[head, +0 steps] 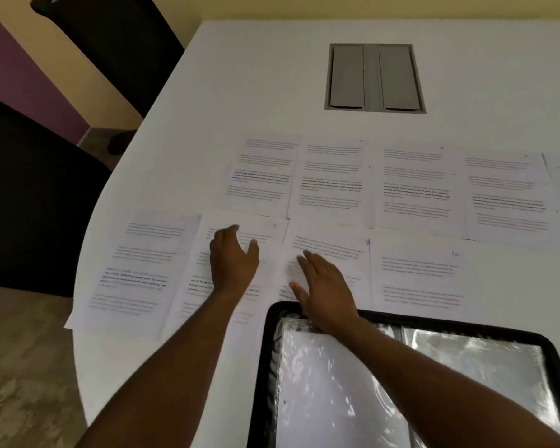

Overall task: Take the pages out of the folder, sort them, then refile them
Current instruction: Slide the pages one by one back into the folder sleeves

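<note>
At the bottom right, the folder (pixel 401 321) lies open; its 2 clear sleeves (pixel 476 354) show, the left holding a white sheet. The pages (pixel 414 185) lie in 2 rows mid-frame on the table (pixel 272 76). The left hand (pixel 232 258) and right hand (pixel 324 286) are spread flat over lower-row pages.

Matt white paper pages (pixel 330 179) lie on a smooth, matt white worktop (pixel 256 76). The folder (pixel 401 376) has glossy, crinkled clear plastic sleeves. A grey, matt hatch (pixel 374 77) looks like metal.
</note>
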### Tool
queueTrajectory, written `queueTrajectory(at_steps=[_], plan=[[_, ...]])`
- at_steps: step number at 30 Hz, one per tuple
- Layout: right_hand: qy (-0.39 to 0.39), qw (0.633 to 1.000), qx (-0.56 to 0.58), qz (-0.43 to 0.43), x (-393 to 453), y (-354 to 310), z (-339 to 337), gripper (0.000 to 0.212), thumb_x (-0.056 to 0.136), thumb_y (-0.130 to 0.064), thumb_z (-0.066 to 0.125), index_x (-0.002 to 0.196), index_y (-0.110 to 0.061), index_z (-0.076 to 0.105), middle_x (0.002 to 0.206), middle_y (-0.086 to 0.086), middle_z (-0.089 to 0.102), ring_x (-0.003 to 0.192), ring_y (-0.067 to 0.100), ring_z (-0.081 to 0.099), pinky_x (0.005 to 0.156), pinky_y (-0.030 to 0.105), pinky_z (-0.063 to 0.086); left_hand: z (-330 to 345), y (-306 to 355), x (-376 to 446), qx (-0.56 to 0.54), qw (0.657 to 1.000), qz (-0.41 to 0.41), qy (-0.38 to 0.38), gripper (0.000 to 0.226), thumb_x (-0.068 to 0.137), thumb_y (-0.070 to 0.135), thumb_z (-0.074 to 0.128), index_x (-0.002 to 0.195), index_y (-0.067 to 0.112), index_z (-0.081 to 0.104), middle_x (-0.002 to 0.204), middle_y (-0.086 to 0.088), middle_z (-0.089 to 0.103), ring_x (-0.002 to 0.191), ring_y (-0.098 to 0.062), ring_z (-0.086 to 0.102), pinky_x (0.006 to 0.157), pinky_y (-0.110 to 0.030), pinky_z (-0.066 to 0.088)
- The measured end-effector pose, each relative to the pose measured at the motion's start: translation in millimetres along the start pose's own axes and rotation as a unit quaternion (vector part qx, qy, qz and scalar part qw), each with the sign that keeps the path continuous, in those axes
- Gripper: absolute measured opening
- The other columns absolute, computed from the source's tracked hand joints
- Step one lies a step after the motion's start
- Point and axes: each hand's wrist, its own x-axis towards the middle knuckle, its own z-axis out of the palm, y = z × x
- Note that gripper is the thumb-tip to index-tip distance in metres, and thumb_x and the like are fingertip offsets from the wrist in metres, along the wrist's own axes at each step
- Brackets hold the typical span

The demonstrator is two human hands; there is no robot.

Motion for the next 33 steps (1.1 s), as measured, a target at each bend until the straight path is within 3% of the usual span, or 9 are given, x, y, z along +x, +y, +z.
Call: queueTrajectory(at_steps=[6,10,16,20,24,26,30,33], plan=[[-0.024,0.999,-0.026,-0.004,111,-10,-1,0.065,0.102,-0.049,0.030,0.154,-0.011,0.020,0.162,0.009,0.016,0.149,0.023,0.014,0.121,0.037,0.010,8,-2,98,0.032,0.997,-0.062,-0.030,0.066,0.088,0.036,0.065,0.143,0.009,0.038,0.145,-0.013,0.038,0.132,-0.031,0.038,0.103,-0.041,0.040],[-0.059,0.996,-0.072,-0.004,158,-12,5,0.069,0.101,-0.054,0.024,0.154,-0.011,0.018,0.162,0.008,0.017,0.150,0.023,0.010,0.122,0.039,0.006,19,-5,142,0.042,0.993,-0.098,-0.043,0.076,0.086,0.040,0.067,0.144,0.004,0.033,0.145,-0.017,0.039,0.132,-0.033,0.040,0.104,-0.041,0.039],[-0.083,0.993,-0.089,-0.003,191,-20,24,0.072,0.099,-0.060,0.021,0.149,-0.009,0.034,0.160,0.010,0.024,0.148,0.023,0.020,0.121,0.040,0.011,35,-5,182,0.090,0.982,-0.152,-0.065,0.080,0.080,0.047,0.073,0.134,0.000,0.038,0.139,-0.020,0.042,0.128,-0.034,0.042,0.100,-0.041,0.042],[-0.059,0.997,-0.040,-0.007,200,-25,29,0.061,0.102,-0.052,0.029,0.145,-0.010,0.041,0.158,0.007,0.030,0.144,0.022,0.029,0.119,0.036,0.017,36,-12,199,0.129,0.973,-0.181,-0.060,0.077,0.076,0.051,0.074,0.130,0.005,0.044,0.136,-0.017,0.043,0.125,-0.033,0.042,0.100,-0.043,0.041],[-0.016,1.000,0.007,-0.010,207,-23,34,0.045,0.101,-0.039,0.044,0.136,-0.011,0.053,0.149,0.005,0.045,0.135,0.023,0.041,0.114,0.034,0.027,30,-23,214,0.076,0.969,-0.227,-0.067,0.076,0.070,0.051,0.078,0.126,0.009,0.048,0.129,-0.014,0.048,0.119,-0.031,0.046,0.098,-0.045,0.046],[-0.001,0.999,0.032,-0.009,211,-22,36,0.039,0.098,-0.034,0.052,0.128,-0.010,0.058,0.141,0.004,0.052,0.128,0.023,0.048,0.108,0.033,0.034,25,-27,220,0.035,0.972,-0.224,-0.052,0.063,0.073,0.041,0.077,0.121,0.008,0.053,0.125,-0.012,0.054,0.114,-0.029,0.053,0.092,-0.041,0.050],[-0.003,0.998,0.063,0.003,217,-21,36,0.036,0.093,-0.029,0.061,0.123,-0.008,0.060,0.136,0.005,0.053,0.126,0.023,0.045,0.101,0.033,0.038,11,-33,228,-0.118,0.973,-0.189,-0.061,0.032,0.086,0.009,0.062,0.119,0.007,0.060,0.119,-0.003,0.062,0.100,-0.021,0.061,0.081,-0.031,0.053],[0.013,0.992,0.110,0.054,216,-23,32,0.043,0.091,-0.032,0.064,0.126,-0.009,0.056,0.136,0.006,0.049,0.129,0.024,0.041,0.102,0.033,0.037,-6,-29,218,-0.231,0.951,-0.185,-0.087,0.033,0.092,0.007,0.059,0.124,0.014,0.060,0.116,-0.002,0.064,0.092,-0.017,0.063,0.069,-0.027,0.054]])
